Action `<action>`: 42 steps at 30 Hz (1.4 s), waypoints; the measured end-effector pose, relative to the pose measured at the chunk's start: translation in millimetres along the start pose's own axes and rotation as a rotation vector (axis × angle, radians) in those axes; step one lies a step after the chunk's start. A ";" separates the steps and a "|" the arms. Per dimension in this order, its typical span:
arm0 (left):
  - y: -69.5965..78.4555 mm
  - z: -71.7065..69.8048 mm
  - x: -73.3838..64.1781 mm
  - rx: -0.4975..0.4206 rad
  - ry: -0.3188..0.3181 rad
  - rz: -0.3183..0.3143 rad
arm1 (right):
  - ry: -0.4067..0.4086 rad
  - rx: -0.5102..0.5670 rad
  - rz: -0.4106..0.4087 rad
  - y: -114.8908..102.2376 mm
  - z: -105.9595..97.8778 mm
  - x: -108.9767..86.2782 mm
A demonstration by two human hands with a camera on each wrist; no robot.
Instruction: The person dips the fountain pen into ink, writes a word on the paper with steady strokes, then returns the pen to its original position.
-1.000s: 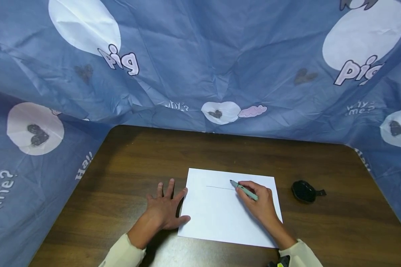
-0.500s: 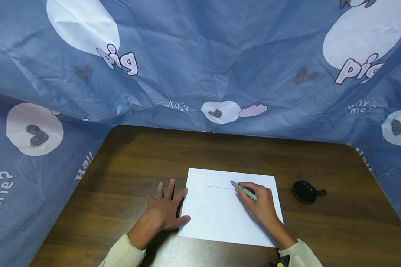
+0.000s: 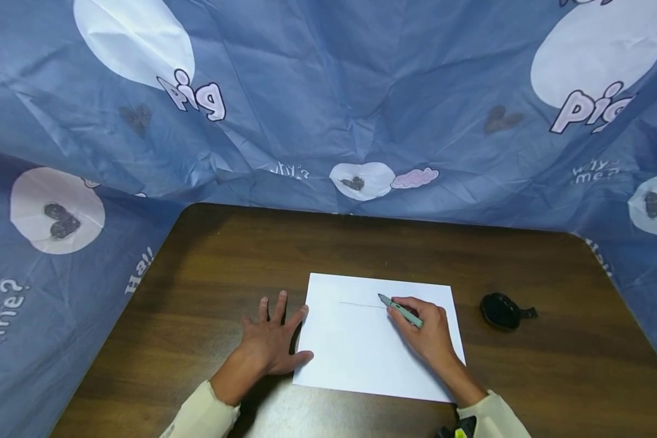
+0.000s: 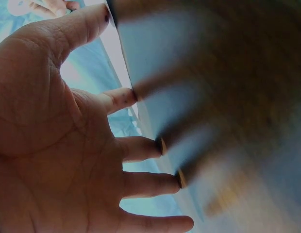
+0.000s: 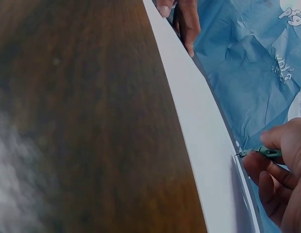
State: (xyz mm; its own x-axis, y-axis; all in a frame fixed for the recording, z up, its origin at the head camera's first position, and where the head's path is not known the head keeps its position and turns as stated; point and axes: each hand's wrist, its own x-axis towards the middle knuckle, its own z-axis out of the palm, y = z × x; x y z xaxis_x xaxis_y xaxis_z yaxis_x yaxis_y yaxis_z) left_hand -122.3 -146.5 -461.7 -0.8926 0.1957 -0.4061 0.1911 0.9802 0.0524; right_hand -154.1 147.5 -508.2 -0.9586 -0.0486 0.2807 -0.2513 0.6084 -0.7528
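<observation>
A white sheet of paper lies on the brown wooden table, with one thin dark line across its upper part. My right hand pinches a green pen between thumb and fingers. The pen slants with its dark tip toward the far edge of the sheet, just above the line's right end. In the right wrist view the pen shows only partly between the fingers. My left hand is spread, thumb and index fingertip on the paper's left edge. The left wrist view shows its palm and straight fingers.
A small black pan-shaped dish with a short handle sits on the table to the right of the paper. Blue printed cloth hangs behind the table and along both sides. A dark wrist strap shows at the right sleeve.
The head view has shifted very slightly. Both hands, the pen and the paper hold nearly the same places, and the drawn line looks the same.
</observation>
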 end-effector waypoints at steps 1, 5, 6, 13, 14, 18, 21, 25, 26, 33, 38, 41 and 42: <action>0.1 0.1 0.1 0.000 0.001 -0.001 | 0.000 -0.002 0.000 0.1 -0.1 -0.3; 0.5 0.2 0.4 0.003 0.000 -0.001 | -0.011 -0.011 0.018 -0.3 -0.8 -2.5; 0.5 0.3 0.3 0.002 -0.001 -0.001 | -0.016 -0.012 0.024 -0.5 -1.0 -3.3; 0.9 -0.2 1.4 -0.004 -0.004 0.000 | -0.029 -0.026 0.033 -1.6 -2.5 -6.0; 0.9 -0.4 1.6 -0.009 -0.004 -0.001 | -0.028 -0.027 0.027 -1.8 -2.8 -6.1; 1.2 -1.1 2.5 -0.020 -0.011 -0.004 | -0.019 -0.019 0.013 -2.0 -4.3 -6.7; 1.1 -1.8 2.1 -0.023 -0.011 -0.003 | -0.014 -0.017 0.009 -1.6 -4.5 -7.4; 0.7 -1.8 0.6 -0.021 -0.013 0.001 | -0.009 -0.018 0.005 -1.2 -4.0 -8.1; 0.5 -1.5 0.4 -0.021 -0.014 0.002 | -0.009 -0.018 0.005 -1.2 -3.8 -8.1; -0.4 0.3 0.3 -0.041 -0.010 0.012 | -0.015 -0.022 0.004 -0.3 -2.4 -6.5; -0.7 1.1 1.7 -0.028 -0.007 0.017 | -0.024 -0.018 -0.013 -0.2 -2.9 -5.5; -0.7 1.2 2.2 -0.026 -0.012 0.014 | -0.029 -0.016 -0.006 -0.5 -3.5 -5.2; -0.6 1.1 2.2 -0.025 -0.014 0.013 | -0.030 -0.015 -0.003 -1.0 -3.8 -5.3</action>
State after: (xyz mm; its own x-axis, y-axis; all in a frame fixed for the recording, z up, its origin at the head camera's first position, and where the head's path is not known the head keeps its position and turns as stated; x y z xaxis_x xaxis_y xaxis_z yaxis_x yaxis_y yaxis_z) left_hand -123.9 -146.7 -463.6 -0.8843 0.2082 -0.4178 0.1922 0.9780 0.0806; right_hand -148.2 150.1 -506.7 -0.9614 -0.0746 0.2648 -0.2527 0.6198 -0.7430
